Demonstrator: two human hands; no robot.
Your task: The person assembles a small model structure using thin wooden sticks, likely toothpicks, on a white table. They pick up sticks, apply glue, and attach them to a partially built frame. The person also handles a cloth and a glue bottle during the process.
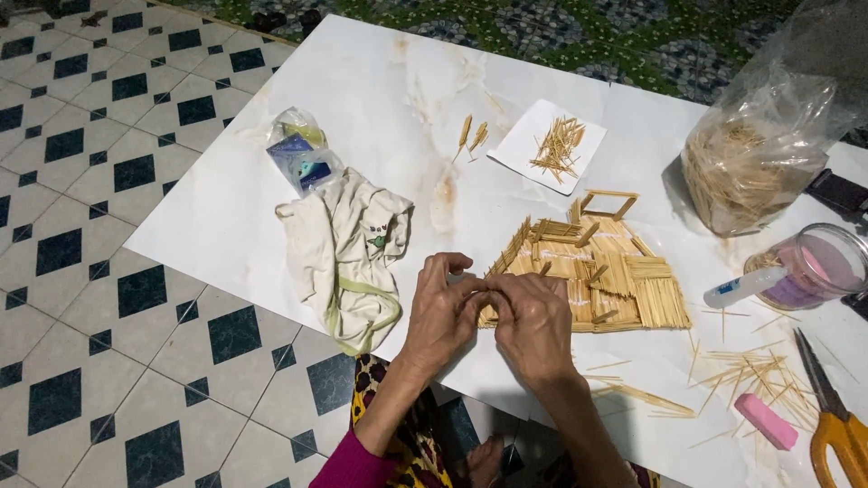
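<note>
1. Left hand & right hand – fingertips pressed together at the near-left corner of the toothpick model; what they pinch, can't tell
2. Model lies mid-board, cloth just left – scissors far right

L hand and R hand meet fingertip to fingertip at the 8 o'clock corner of the toothpick model, on the white marble surface. Cloth at 9 o'clock of hands. Scissors at 4 o'clock; toothpick bag at 2 o'clock.
</note>
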